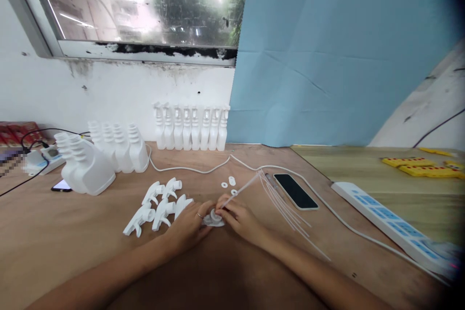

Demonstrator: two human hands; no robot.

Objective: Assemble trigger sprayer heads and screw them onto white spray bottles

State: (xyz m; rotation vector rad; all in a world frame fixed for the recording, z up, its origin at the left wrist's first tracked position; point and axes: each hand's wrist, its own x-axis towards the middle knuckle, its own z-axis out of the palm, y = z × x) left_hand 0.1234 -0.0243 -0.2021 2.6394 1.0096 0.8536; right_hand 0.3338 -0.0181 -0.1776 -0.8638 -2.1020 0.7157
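Note:
Low over the table's middle, my left hand (189, 223) is closed around a white trigger spray head (213, 219), largely hidden by the fingers. My right hand (241, 219) pinches a thin clear dip tube (244, 188) against it; the tube slants up and away to the right. Whether its end sits inside the head cannot be made out. Beside my left hand lie several loose white spray heads (163, 210). Small white ring washers (232, 181) are just beyond my fingers. More clear tubes (286, 208) spread out to the right of my right hand.
Capped white spray bottles (187, 128) stand in a row by the wall. Open bottles without heads (87, 167) are grouped at left. A phone (296, 191), a white cable (203, 171) and a long power strip (388, 223) lie at right. Yellow pieces (417, 167) lie farther right.

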